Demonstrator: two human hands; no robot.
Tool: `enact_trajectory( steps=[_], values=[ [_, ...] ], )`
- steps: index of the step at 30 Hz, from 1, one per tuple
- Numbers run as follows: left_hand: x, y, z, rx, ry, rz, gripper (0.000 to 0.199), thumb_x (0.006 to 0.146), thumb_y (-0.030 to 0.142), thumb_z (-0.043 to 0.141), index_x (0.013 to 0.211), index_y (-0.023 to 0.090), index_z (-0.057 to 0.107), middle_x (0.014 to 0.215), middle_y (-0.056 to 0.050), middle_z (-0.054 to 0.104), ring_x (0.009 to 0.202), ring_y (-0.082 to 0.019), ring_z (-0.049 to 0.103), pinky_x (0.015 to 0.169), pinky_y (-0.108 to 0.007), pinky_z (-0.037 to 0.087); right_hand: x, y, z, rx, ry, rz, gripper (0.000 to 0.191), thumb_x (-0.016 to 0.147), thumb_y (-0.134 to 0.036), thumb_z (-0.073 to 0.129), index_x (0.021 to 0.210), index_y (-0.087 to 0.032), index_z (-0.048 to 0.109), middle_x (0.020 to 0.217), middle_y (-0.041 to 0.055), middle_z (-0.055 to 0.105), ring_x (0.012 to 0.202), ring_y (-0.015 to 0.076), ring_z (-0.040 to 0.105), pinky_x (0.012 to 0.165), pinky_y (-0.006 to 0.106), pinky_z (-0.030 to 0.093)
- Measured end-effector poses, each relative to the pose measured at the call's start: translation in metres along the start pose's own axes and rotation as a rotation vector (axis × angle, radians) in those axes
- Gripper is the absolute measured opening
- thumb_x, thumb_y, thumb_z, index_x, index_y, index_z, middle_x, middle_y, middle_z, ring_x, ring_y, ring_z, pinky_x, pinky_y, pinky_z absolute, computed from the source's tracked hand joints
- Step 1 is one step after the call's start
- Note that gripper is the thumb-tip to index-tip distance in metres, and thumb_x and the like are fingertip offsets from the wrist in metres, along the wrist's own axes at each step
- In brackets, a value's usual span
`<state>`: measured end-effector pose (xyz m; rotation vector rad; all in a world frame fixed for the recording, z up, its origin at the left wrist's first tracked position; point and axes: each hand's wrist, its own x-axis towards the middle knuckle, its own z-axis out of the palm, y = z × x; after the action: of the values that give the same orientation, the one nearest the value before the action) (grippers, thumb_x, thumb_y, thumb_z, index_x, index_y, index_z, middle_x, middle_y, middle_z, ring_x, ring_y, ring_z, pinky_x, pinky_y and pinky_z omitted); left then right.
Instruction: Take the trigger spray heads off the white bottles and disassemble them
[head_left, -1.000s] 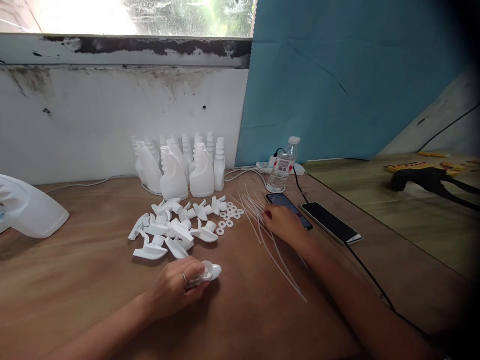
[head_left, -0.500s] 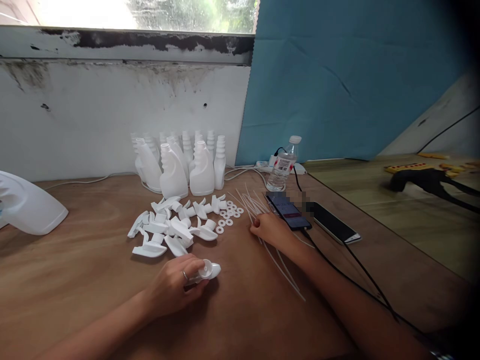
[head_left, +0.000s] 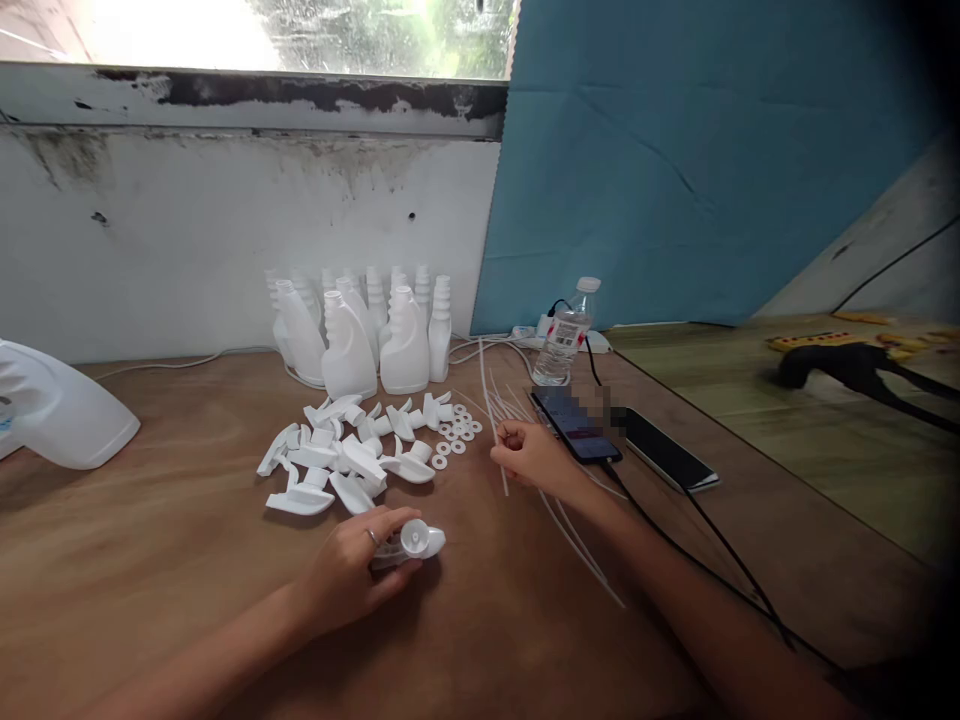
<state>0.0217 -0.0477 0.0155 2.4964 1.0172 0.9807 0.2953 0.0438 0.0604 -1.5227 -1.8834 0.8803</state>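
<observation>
My left hand is closed round a white trigger sprayer head, its round cap opening facing up. In my right hand the thumb and fingers pinch a thin white dip tube, raised off the others and standing nearly upright in view. Several more thin tubes lie on the table under and around that hand. Several trigger sprayer heads are heaped beyond my left hand. Beside the heap lie several small white ring washers.
Several white spray bottles stand against the wall; another bottle lies tilted at the left. To the right are a clear water bottle, a phone, a second phone and black cables across the wooden table.
My right hand has lifted one tube from the bunch, pinched between the fingers, and shifted slightly left. My left hand keeps the sprayer head, its cap opening turned a little more into view.
</observation>
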Motion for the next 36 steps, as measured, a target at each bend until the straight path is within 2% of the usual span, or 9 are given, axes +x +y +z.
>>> enact_trajectory(
  steps=[2, 4, 8, 10, 18, 22, 26, 32, 36],
  values=[
    [0.0, 0.0, 0.001, -0.034, -0.038, -0.04, 0.042, 0.085, 0.023, 0.06, 0.125, 0.023, 0.046, 0.101, -0.006, 0.066, 0.088, -0.017, 0.064, 0.077, -0.027, 0.053, -0.008, -0.009, 0.008, 0.366, -0.086, -0.062, 0.005, 0.068, -0.021, 0.049, 0.069, -0.02, 0.044, 0.046, -0.0068, 0.051, 0.033, 0.0076, 0.042, 0.036, 0.019, 0.029],
    [0.0, 0.0, 0.001, -0.055, -0.073, -0.068, 0.042, 0.086, 0.024, 0.059, 0.126, 0.024, 0.046, 0.1, -0.005, 0.065, 0.086, -0.016, 0.063, 0.075, -0.027, 0.053, -0.017, -0.016, 0.02, 0.606, -0.142, -0.148, 0.006, 0.072, -0.022, 0.05, 0.074, -0.02, 0.045, 0.054, -0.0054, 0.056, 0.035, 0.0079, 0.047, 0.034, 0.017, 0.029],
    [0.002, 0.0, 0.0, -0.065, -0.084, -0.069, 0.046, 0.086, 0.022, 0.058, 0.13, 0.026, 0.045, 0.098, -0.004, 0.063, 0.084, -0.015, 0.061, 0.074, -0.026, 0.052, -0.033, -0.026, 0.049, 0.867, -0.242, -0.341, 0.011, 0.084, -0.028, 0.052, 0.081, -0.019, 0.048, 0.079, 0.0032, 0.067, 0.053, 0.0119, 0.062, 0.043, 0.022, 0.045],
    [0.002, 0.0, 0.0, -0.072, -0.087, -0.066, 0.048, 0.086, 0.021, 0.058, 0.131, 0.027, 0.044, 0.097, -0.004, 0.063, 0.083, -0.015, 0.061, 0.074, -0.026, 0.051, -0.038, -0.028, 0.059, 0.912, -0.275, -0.401, 0.01, 0.089, -0.028, 0.051, 0.085, -0.019, 0.047, 0.083, 0.0048, 0.069, 0.058, 0.0131, 0.064, 0.05, 0.026, 0.05],
    [0.001, -0.001, 0.0, -0.098, -0.092, -0.06, 0.05, 0.086, 0.021, 0.057, 0.134, 0.028, 0.043, 0.097, -0.005, 0.062, 0.084, -0.016, 0.06, 0.074, -0.027, 0.05, -0.043, -0.028, 0.067, 0.798, -0.259, -0.505, 0.007, 0.093, -0.025, 0.048, 0.09, -0.02, 0.048, 0.085, 0.0041, 0.067, 0.064, 0.0121, 0.064, 0.059, 0.028, 0.054],
    [0.001, -0.001, 0.002, -0.095, -0.095, -0.068, 0.047, 0.086, 0.021, 0.057, 0.132, 0.026, 0.047, 0.093, -0.005, 0.062, 0.08, -0.016, 0.059, 0.072, -0.027, 0.049, -0.046, -0.028, 0.067, 0.61, -0.192, -0.589, 0.006, 0.092, -0.02, 0.047, 0.09, -0.02, 0.052, 0.084, 0.0028, 0.064, 0.066, 0.0111, 0.062, 0.062, 0.026, 0.051],
    [0.001, 0.0, 0.003, -0.097, -0.069, -0.048, 0.05, 0.086, 0.021, 0.057, 0.134, 0.028, 0.045, 0.092, -0.004, 0.062, 0.081, -0.016, 0.059, 0.073, -0.027, 0.049, -0.047, -0.033, 0.066, 0.348, -0.153, -0.633, 0.005, 0.088, -0.02, 0.055, 0.091, -0.019, 0.06, 0.084, 0.0025, 0.063, 0.073, 0.0118, 0.059, 0.068, 0.025, 0.048],
    [0.002, 0.001, 0.003, -0.119, -0.101, -0.052, 0.049, 0.087, 0.02, 0.056, 0.134, 0.028, 0.044, 0.094, -0.004, 0.06, 0.082, -0.016, 0.059, 0.073, -0.027, 0.049, -0.046, -0.038, 0.069, 0.347, -0.148, -0.578, 0.016, 0.087, -0.022, 0.058, 0.072, -0.017, 0.058, 0.069, -0.0006, 0.054, 0.063, 0.0105, 0.051, 0.058, 0.022, 0.04],
    [0.003, 0.001, 0.003, -0.13, -0.098, -0.052, 0.038, 0.087, 0.02, 0.055, 0.124, 0.024, 0.05, 0.091, -0.005, 0.059, 0.08, -0.016, 0.058, 0.072, -0.027, 0.048, -0.047, -0.042, 0.069, 0.258, -0.154, -0.658, 0.019, 0.087, -0.017, 0.055, 0.068, -0.016, 0.052, 0.066, -0.0018, 0.047, 0.058, 0.0092, 0.042, 0.053, 0.021, 0.033]
  ],
)
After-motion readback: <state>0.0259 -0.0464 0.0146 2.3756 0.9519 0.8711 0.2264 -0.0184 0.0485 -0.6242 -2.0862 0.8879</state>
